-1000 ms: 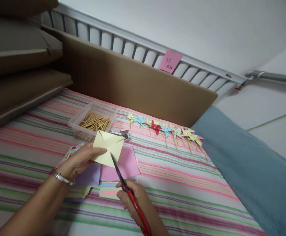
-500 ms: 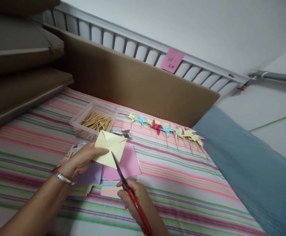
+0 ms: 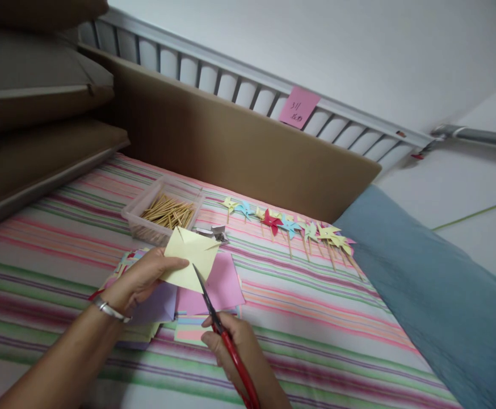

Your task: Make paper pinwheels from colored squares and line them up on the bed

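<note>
Between the thumb and fingers of my left hand (image 3: 149, 274) is a square sheet of pale yellow paper (image 3: 192, 255), with slits running in from its upper corners. My right hand (image 3: 242, 346) grips red-handled scissors (image 3: 214, 318); their dark blades look closed together, lying over the paper's lower right corner with the tip near its middle. Beneath the hands are stacks of coloured paper: a pink sheet (image 3: 225, 287), a purple sheet (image 3: 156, 304) and several others partly hidden by my left hand and the yellow sheet.
Behind the paper stands a clear plastic box (image 3: 139, 218) of thin wooden sticks (image 3: 169, 211), with small metallic items (image 3: 218, 233) beside it. Several paper pinwheels (image 3: 290, 226) on sticks lie at the back right. A brown board (image 3: 231, 142) leans against the radiator (image 3: 167, 62).
My right hand and the scissor handles have shifted slightly left. The yellow paper and my left hand are practically still.
</note>
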Tool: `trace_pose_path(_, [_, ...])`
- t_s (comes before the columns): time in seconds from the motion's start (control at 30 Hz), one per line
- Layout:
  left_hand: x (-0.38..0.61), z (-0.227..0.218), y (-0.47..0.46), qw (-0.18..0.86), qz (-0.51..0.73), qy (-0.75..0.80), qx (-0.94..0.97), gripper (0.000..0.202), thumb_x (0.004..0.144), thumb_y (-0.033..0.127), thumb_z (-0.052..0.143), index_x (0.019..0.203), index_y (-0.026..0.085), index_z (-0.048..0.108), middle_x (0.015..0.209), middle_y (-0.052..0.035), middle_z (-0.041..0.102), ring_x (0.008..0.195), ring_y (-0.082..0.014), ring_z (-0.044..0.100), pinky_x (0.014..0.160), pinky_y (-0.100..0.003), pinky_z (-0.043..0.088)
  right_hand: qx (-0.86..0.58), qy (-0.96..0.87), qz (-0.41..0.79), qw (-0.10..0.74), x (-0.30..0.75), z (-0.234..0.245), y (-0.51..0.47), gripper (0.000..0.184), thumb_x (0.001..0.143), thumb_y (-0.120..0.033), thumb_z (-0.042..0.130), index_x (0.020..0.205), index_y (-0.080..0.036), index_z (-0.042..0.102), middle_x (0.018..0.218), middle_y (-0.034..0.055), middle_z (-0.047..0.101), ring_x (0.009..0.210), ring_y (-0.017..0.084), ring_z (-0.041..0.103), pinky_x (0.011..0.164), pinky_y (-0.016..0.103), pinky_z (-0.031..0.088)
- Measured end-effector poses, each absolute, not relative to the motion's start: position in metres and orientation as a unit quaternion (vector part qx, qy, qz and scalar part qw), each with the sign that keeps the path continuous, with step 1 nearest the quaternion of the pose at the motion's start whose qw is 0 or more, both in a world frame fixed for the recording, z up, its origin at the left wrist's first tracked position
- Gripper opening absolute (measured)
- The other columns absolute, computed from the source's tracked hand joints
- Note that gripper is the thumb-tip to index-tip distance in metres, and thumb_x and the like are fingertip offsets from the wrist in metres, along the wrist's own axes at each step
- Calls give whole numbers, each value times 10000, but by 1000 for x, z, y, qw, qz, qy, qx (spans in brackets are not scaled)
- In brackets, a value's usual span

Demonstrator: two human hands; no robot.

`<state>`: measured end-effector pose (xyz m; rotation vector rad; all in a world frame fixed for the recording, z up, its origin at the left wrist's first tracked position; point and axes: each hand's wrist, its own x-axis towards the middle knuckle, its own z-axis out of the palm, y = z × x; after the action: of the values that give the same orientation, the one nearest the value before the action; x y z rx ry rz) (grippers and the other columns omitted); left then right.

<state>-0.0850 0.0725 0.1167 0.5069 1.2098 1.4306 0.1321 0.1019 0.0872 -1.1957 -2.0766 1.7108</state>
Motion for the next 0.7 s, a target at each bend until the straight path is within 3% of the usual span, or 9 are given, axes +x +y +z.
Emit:
trace_pose_path(0.17, [-92,115,75,535,624,534,199,353,561,206,768,893,101,710,860,-98,751,734,-218,675,660,-269,489,-387,-724,568,52,141,97,102,278,761,-204,532,1033,-183,582,544,-68,471,445,90,458,459,197,379])
trace_pose_path(0.3, [-103,119,72,524,619,553,191,366,522,207,784,861,90,713,811,-102,751,701,-218,672,638,-266,488,-353,-745,565,40,163,98,119,339,764,-157,493,1094,-191,563,624,-28,599,585,136,589,587,238,456])
trace_pose_path(0.43, [-95,119,70,580,571,539,220,320,543,218,752,836,91,726,792,-116,751,691,-252,679,645,-306,497,-404,-745,511,145,175,95,139,334,770,-245,560,1094,-168,544,678,2,624,615,160,585,610,273,467])
trace_pose_path(0.57, [-65,108,75,636,476,529,300,236,568,196,707,789,121,745,737,-86,750,619,-233,665,592,-286,478,-417,-710,487,290,165,94,141,453,792,-337,573,1206,-193,463,977,77,652,785,188,613,715,305,482])
trace_pose_path(0.7, [-40,96,79,662,401,520,362,185,598,159,662,758,126,751,720,-78,746,607,-210,650,583,-262,456,-369,-714,518,293,148,91,134,444,739,-218,586,1169,-198,477,985,53,651,812,178,616,719,277,476])
